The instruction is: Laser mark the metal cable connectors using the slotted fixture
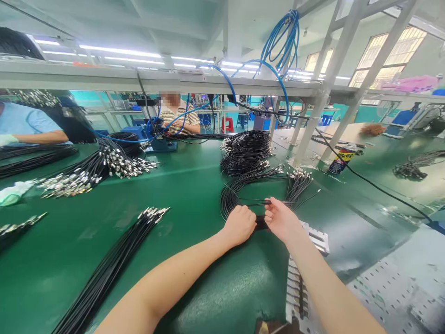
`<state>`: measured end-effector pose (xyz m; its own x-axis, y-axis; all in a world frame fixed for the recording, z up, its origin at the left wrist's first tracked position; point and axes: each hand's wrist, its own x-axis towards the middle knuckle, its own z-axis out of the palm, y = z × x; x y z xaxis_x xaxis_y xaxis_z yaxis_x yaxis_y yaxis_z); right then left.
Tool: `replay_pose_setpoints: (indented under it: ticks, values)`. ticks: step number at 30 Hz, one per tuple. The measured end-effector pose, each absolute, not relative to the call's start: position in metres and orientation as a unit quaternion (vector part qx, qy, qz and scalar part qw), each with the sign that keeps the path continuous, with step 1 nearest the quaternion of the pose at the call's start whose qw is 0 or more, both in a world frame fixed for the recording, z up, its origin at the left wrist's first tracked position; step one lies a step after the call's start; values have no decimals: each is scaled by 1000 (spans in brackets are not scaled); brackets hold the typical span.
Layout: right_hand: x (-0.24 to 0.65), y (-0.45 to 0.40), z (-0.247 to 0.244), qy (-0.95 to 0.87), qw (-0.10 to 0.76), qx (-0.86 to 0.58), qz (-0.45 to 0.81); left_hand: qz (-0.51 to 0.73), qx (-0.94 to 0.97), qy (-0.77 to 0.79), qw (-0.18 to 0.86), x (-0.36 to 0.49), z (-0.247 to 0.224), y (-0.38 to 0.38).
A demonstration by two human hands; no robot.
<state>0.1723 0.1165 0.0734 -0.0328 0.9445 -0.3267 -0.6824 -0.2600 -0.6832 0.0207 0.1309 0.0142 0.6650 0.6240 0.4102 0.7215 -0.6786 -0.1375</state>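
Cables, thin and black, lie in a loose coil [233,195] at twelve o'clock on the green counter [194,185]. Right hand [281,218] has its grip pinching a thin strand beside the coil. Left hand [240,225] curls at the coil's near edge; its grip's hold is hidden. Another bundle [114,264] lies toward eight o'clock.

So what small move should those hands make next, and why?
Probably the right hand should gently draw the thin black strands slightly clear of the curved bundle of black cables: its fingertips pinch those strands, while the bundle's others lie crowded together just beyond. The left hand is curled close by, its grip hidden.
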Motion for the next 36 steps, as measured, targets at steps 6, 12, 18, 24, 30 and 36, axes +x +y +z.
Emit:
replay_pose_setpoints:
  ticks: [6,12,18,24,30,36]
  values:
    - [172,129,99,-265,608,-373,649,-228,-900,-351,119,30,-3,129]
    - [119,138,77,-410,530,-374,641,-246,-914,-320,44,33,-10,133]
    - [129,164,143,-347,604,-289,656,-231,-907,-351,-34,33,-2,128]
    - [164,161,234,-276,767,-139,562,-239,-901,-357,-57,31,10,125]
    - [166,142,203,-283,741,-188,580,-309,-850,-424,46,0,39,170]
    - [176,127,224,-272,768,-117,567,-273,-814,-500,-114,-32,10,197]
